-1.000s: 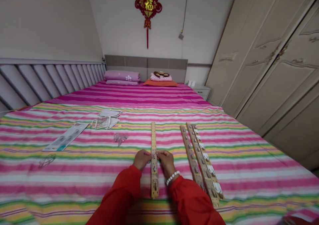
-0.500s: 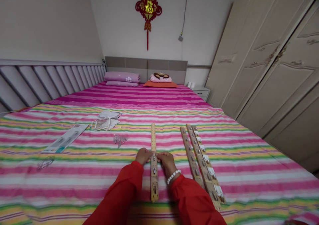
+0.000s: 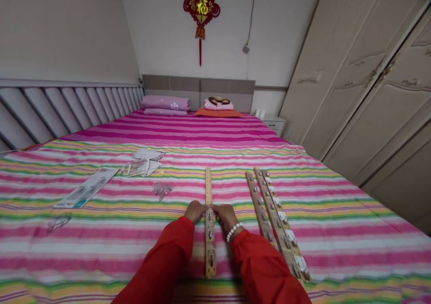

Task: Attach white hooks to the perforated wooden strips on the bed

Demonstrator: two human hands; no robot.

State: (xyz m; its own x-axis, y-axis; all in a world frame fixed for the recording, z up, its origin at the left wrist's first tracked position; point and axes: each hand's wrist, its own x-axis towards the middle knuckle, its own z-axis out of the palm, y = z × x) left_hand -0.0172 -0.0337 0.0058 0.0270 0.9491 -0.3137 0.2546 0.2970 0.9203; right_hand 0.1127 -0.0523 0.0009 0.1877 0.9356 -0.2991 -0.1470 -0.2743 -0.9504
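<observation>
red sleeves (image 3: 168, 250) reach up from the near edge, with a white bead bracelet (image 3: 235, 231) at the right wrist. between the forearms a wooden strip (image 3: 208, 188) points straight away, its near end back from the hands and its far end beyond them. the left hand (image 3: 195, 211) and the right hand (image 3: 226, 215) meet it from either side, thumbs and fingers drawn in and pinching its edges; whether something small is caught between the fingertips cannot be told. three small metal pieces (image 3: 210, 234) sit along the near half, the farthest one just on the near side of the fingertips. past the fingers, only rows of holes show on the wood.

a second ago the fingertips were level with that farthest piece and a little wider apart; now they have closed in on the wood just beyond it. that suggests handling still centred on this one spot, a firm press rather than a letting go.

right of the right hand, three more strips (image 3: 261, 205) lie close together with metal pieces along them, the outermost also bearing white pieces (image 3: 283, 217). well left of the left hand lies a tangle of wire (image 3: 59, 222); farther out are a long flat packet (image 3: 89, 188), a little clear bag (image 3: 162, 190) and some papers or wrappers (image 3: 144, 162). far beyond both hands, purple bedding (image 3: 164, 103) rests against the headboard (image 3: 185, 86).
</observation>
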